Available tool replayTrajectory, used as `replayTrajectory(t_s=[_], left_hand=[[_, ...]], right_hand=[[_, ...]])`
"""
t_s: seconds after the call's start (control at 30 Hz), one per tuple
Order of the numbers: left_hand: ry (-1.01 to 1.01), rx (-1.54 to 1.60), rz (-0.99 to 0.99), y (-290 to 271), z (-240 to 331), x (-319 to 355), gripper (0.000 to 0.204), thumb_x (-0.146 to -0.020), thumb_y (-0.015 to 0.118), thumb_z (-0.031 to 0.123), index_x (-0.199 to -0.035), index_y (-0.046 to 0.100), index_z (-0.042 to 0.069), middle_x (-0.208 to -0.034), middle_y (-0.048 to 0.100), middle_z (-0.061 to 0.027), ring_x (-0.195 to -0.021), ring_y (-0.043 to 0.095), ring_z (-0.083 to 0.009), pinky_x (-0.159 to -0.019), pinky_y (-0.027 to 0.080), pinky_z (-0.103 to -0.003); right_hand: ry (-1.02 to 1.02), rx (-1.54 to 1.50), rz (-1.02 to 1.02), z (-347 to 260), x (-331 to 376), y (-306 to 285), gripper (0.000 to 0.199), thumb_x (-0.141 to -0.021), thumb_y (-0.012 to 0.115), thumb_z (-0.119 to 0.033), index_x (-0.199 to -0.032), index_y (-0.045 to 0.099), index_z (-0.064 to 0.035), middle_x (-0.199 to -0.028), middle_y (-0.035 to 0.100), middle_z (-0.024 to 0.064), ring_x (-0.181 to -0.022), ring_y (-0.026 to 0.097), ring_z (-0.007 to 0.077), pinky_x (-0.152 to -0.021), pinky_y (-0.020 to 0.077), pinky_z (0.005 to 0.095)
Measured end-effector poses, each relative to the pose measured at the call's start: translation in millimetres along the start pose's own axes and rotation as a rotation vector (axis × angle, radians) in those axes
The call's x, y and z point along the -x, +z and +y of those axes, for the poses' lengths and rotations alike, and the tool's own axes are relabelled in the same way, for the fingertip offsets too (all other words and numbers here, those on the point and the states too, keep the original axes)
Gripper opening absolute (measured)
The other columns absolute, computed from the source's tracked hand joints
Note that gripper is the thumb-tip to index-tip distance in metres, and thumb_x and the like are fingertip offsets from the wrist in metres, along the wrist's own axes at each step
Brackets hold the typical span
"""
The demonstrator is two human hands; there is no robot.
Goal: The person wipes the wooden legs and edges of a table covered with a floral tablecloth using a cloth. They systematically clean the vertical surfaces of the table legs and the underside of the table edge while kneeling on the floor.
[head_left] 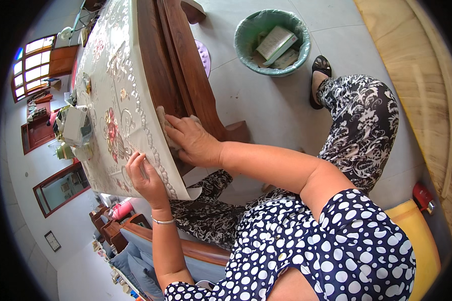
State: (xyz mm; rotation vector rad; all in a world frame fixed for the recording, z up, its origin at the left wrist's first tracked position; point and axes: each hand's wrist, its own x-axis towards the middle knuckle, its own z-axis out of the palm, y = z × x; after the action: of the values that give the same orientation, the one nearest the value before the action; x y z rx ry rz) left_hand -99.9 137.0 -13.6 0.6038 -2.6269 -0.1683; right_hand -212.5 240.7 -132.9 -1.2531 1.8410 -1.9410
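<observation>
A seated person's right hand presses a pale cloth flat against the dark wooden side of a table, fingers spread over it. The left hand pinches up the hanging edge of the embroidered tablecloth. A lined green wastebasket stands on the floor nearby.

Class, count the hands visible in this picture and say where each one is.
2. The left hand lifts the edge of the floral embroidered tablecloth; the right hand presses a pale cloth against the dark wooden table side. None seem hidden.
</observation>
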Motion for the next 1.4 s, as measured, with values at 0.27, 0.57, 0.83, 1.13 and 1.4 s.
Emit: replayTrajectory(t_s=[0.27, 0.57, 0.83, 1.13, 1.4], left_hand=[[-0.028, 0.01, -0.038, -3.6, 9.0, -0.8, 0.015, -0.094, 0.051, -0.002, -0.107, 0.06, -0.002, -0.119, 0.059, -0.0142, -0.112, 0.055, -0.0269, -0.102, 0.041, -0.038], [-0.064, -0.025, -0.118, -6.1, 15.3, -5.2, 0.015, -0.093, 0.052, -0.003, -0.107, 0.057, 0.0, -0.124, 0.055, -0.0177, -0.118, 0.052, -0.0303, -0.104, 0.039, -0.041], [-0.081, 0.03, -0.14, -8.4, 15.3, -0.7, 0.014, -0.101, 0.048, 0.007, -0.113, 0.055, 0.004, -0.129, 0.053, -0.0148, -0.124, 0.049, -0.0265, -0.109, 0.034, -0.039], [-0.078, -0.001, -0.133, -10.2, 17.6, -3.1, 0.014, -0.1, 0.049, 0.005, -0.111, 0.056, 0.002, -0.126, 0.054, -0.0158, -0.121, 0.051, -0.0273, -0.106, 0.037, -0.039], [-0.052, 0.027, -0.056, -6.2, 12.5, 0.8, 0.013, -0.096, 0.052, 0.001, -0.107, 0.059, -0.001, -0.122, 0.058, -0.0155, -0.115, 0.053, -0.0277, -0.103, 0.039, -0.039]], right_hand=[[-0.012, 0.241, 0.127, 43.1, -83.5, -16.1, 0.063, -0.073, 0.068, -0.017, -0.132, 0.051, -0.0056, -0.136, 0.047, 0.0164, -0.112, 0.05, 0.0348, -0.094, 0.0389, 0.0524], [0.132, 0.289, 0.078, 115.8, -219.7, -51.3, 0.061, -0.078, 0.063, -0.024, -0.137, 0.052, -0.0137, -0.138, 0.05, 0.0154, -0.123, 0.047, 0.0375, -0.102, 0.0415, 0.0492], [0.415, -0.089, 0.025, 133.5, -305.2, -89.9, 0.073, -0.092, 0.041, -0.015, -0.157, 0.011, -0.0191, -0.157, 0.028, 0.0131, -0.147, 0.019, 0.0334, -0.122, 0.0167, 0.0401], [0.563, 0.158, -0.015, 139.4, -275.6, -54.2, 0.07, -0.074, 0.066, -0.034, -0.136, 0.053, -0.0034, -0.14, 0.048, 0.0201, -0.131, 0.046, 0.0372, -0.109, 0.0399, 0.0392], [0.488, 0.142, -0.09, 56.7, -138.4, -29.6, 0.053, -0.081, 0.066, -0.024, -0.123, 0.046, 0.0002, -0.126, 0.048, 0.0243, -0.118, 0.048, 0.0424, -0.101, 0.0434, 0.0482]])
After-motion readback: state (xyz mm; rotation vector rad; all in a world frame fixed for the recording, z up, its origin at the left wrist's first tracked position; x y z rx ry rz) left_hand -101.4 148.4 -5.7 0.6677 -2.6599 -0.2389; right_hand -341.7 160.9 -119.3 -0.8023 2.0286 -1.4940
